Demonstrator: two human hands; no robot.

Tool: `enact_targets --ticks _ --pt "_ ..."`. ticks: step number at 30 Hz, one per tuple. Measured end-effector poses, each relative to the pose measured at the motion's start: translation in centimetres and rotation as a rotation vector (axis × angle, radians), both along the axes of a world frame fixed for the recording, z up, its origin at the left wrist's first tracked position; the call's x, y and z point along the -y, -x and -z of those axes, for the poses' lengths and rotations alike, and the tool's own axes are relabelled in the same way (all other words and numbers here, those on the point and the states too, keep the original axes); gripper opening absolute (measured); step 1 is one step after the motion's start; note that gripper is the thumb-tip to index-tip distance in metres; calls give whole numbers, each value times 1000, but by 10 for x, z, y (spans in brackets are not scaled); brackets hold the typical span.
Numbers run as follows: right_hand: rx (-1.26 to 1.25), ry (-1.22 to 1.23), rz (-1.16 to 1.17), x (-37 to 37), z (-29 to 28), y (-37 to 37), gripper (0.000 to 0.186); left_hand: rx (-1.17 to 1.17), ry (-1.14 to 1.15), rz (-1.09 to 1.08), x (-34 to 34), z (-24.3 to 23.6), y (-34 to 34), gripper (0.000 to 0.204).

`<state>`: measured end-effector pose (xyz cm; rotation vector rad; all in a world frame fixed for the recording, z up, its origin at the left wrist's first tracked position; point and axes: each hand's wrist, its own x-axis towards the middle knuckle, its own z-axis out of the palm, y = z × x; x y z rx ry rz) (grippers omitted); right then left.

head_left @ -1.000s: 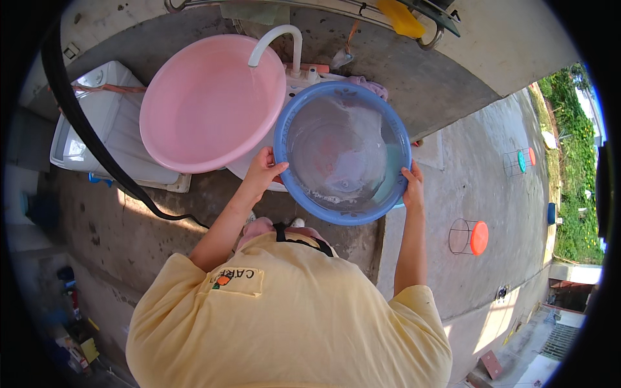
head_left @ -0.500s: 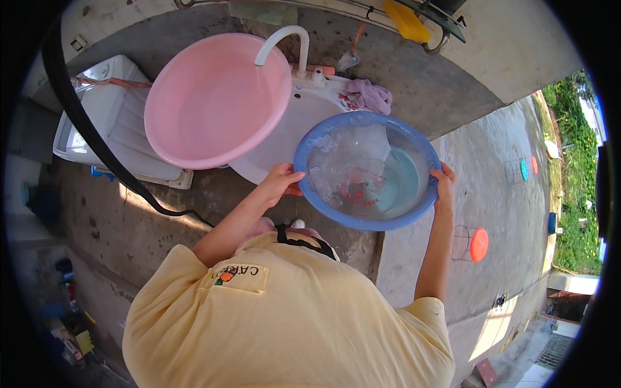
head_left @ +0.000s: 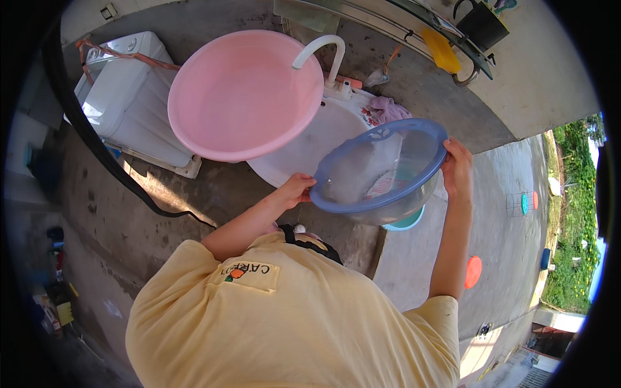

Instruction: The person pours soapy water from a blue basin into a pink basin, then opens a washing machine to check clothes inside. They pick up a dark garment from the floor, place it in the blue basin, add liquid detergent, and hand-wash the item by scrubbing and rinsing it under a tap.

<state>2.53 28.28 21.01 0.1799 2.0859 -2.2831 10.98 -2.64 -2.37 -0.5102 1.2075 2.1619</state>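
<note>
My left hand (head_left: 297,189) grips the near left rim of a translucent basin with a blue rim (head_left: 381,205). The opposite, right side of that rim is in my right hand (head_left: 458,169), which is higher. The basin is tilted down to the left, toward a white sink (head_left: 299,145); whether liquid is leaving it I cannot tell. Behind and left of it, a large pink basin (head_left: 239,97) rests over the sink under a curved white faucet (head_left: 330,42). Partly hidden below the held basin is a teal tub (head_left: 413,221).
A white washing machine (head_left: 139,97) stands left of the sink. A purple cloth (head_left: 388,110) lies on the sink's far right edge. Out on the concrete floor to the right is a stool with a red-orange seat (head_left: 473,271). A dark cable (head_left: 116,158) hangs at left.
The translucent basin has gone from nearly level to tilted, its right side raised by my right hand. The teal tub beneath now shows past its edge. The whole view has shifted slightly.
</note>
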Motion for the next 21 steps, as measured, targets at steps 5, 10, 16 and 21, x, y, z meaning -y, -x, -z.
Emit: enact_targets --ticks 5,10,16,21 --pt "-17 4 -173 51 -26 17 26 17 -161 45 -1 45 15 18" --pt "-36 -48 -328 122 -44 18 51 -22 -134 128 -20 37 18 25" --pt "-136 -78 -643 184 -58 -4 68 -149 -361 30 -43 74 34 33" --pt "-182 -170 -421 131 -55 -21 58 -14 -73 -15 -44 25 35 45"
